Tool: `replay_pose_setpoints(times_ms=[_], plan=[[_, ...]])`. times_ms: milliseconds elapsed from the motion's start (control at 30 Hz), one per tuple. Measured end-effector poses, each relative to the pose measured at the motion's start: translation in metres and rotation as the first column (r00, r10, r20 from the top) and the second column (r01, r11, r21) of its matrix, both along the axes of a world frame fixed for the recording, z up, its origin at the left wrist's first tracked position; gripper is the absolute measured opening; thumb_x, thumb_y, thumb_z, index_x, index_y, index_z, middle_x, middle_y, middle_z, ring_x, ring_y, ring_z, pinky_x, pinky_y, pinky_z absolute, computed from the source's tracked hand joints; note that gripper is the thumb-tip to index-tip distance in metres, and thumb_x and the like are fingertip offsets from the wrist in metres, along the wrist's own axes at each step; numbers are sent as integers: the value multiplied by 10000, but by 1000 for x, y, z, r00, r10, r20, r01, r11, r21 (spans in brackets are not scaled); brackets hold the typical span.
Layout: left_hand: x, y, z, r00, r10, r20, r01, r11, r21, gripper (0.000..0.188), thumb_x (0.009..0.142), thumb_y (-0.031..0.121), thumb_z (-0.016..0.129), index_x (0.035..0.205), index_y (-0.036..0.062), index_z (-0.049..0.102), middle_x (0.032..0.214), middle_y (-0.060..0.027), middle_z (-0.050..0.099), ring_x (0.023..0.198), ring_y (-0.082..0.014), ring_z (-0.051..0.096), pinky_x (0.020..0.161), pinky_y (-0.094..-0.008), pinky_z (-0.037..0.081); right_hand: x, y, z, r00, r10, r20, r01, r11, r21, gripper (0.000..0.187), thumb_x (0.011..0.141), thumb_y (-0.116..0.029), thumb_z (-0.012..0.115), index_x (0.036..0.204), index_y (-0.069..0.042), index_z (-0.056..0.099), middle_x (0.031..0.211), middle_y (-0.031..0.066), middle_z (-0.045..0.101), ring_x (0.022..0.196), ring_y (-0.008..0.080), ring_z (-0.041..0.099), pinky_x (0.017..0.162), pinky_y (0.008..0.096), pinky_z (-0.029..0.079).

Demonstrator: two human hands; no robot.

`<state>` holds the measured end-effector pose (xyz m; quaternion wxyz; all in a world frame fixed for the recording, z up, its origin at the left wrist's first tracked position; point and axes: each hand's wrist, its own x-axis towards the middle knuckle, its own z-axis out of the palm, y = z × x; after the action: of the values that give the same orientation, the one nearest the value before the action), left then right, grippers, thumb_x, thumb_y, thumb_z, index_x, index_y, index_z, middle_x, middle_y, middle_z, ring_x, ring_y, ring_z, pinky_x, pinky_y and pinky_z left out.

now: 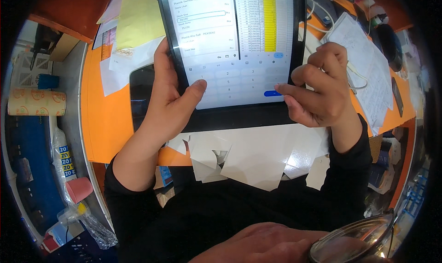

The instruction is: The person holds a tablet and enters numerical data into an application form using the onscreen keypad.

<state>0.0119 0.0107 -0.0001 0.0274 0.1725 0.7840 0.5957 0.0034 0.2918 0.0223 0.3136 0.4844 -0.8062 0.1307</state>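
Observation:
A black-framed tablet (221,121) is tilted up over the desk, its top cut off by the picture's upper edge. Its lit screen is split between a form on the left and a spreadsheet with a yellow column on the right, above a numeric keypad. My left hand (172,90) grips the tablet's left side, fingers behind it and thumb over the keypad. At the keypad's lower right, my right hand (320,85) has its index finger extended to a blue key (273,93), with the other fingers loosely curled and nothing held in them.
White sheets (258,152) lie under the tablet along the orange desk's (108,134) front edge. Yellow paper (140,21) is at the far left. Handwritten pages (352,55) and a white cable (357,81) lie at the right. A pink cup (78,189) stands lower left, beyond the desk.

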Motion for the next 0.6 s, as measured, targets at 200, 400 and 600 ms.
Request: replay_pose_setpoints(times_ms=[200, 400, 600], plan=[[0, 1, 0, 1000, 1, 12, -2, 1000, 26, 813, 830, -31, 556, 1456, 49, 43, 1438, -247, 277, 1397, -329, 243, 1137, -446, 183, 0, 3, 1, 999, 30, 32, -30, 1000, -9, 138, 658, -229, 700, 695, -101, 737, 767, 9, 567, 808, 203, 516, 818, 426, 351], [0, 2, 2, 1000, 10, -7, -10, 999, -39, 837, 821, -34, 589, 1452, 45, 45, 1410, -244, 304, 1382, -330, 277, 1127, -456, 227, 0, -1, -3, 998, -10, 59, 7, 999, 46, 121, 679, -225, 703, 692, -109, 733, 773, 10, 564, 824, 204, 518, 844, 440, 347], [0, 3, -1, 999, -2, -36, 1, 999, -33, 922, 795, -31, 658, 1457, 49, 21, 1400, -241, 307, 1359, -333, 320, 1096, -465, 306, -1, -4, -3, 999, 1, 34, -3, 999, 46, 157, 652, -213, 650, 712, -124, 765, 721, 0, 564, 758, 200, 473, 822, 415, 326]])
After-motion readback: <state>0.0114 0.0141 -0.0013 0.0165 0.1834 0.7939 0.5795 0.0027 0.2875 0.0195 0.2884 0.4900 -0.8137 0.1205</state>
